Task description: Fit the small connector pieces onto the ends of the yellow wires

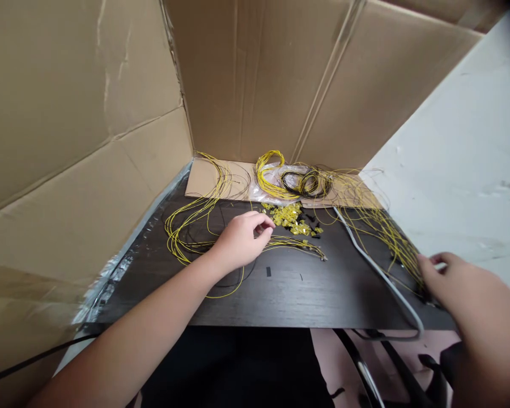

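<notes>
My left hand (245, 241) hovers over the middle of the dark table, fingers curled into a pinch. What the fingertips hold, if anything, is too small to make out. Under it runs a bundle of thin yellow wires (295, 242) with small metallic ends. Just beyond the fingertips lies a pile of small clear-yellow pieces (287, 215) mixed with black ones. On the right, my right hand (454, 280), partly blurred, is closed with thumb and finger together. Its fingertips are beside a second bundle of yellow wires (393, 238), and any thing in them is hidden.
Coiled yellow wire (263, 175) and a black coil (308, 182) lie at the back on plastic and a cardboard strip (198, 178). A grey bent rod (372, 263) crosses the table (238, 311) toward its front edge. Cardboard walls (272, 73) stand left and behind; a white wall is right.
</notes>
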`<state>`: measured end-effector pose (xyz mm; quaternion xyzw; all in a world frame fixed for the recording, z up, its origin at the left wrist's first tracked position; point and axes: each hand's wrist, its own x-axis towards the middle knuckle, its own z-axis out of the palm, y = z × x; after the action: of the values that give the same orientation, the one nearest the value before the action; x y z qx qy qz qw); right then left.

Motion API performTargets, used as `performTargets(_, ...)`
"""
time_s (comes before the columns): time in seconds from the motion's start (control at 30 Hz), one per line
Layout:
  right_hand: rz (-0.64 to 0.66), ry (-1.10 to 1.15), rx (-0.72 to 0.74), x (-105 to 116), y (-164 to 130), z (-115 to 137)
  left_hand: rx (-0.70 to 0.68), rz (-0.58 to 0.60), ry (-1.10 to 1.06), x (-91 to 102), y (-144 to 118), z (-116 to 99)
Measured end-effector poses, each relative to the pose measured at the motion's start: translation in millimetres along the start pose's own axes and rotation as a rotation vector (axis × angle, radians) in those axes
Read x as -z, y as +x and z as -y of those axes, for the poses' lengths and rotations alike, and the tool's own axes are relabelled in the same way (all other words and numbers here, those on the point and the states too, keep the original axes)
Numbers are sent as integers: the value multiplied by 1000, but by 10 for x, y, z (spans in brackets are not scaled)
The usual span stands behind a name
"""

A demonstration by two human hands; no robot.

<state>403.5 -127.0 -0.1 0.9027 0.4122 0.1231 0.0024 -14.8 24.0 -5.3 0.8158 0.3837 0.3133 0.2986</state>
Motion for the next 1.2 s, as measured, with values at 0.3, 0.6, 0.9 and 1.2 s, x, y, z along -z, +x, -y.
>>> performTargets(0.3, 129, 286, 783, 266, -310, 1447, -197, 91, 535, 71, -14, 136)
performTargets(0.6, 54, 155, 1138, 509, -451, 2208, -286, 238, 755, 12, -50, 79)
performTargets(0.9, 278, 193, 978, 307, -84, 1962, -232, 293, 811, -63, -106, -78)
performTargets(1.2, 238, 237, 985, 253, -217, 2087, -128, 185, 880, -77, -195, -267)
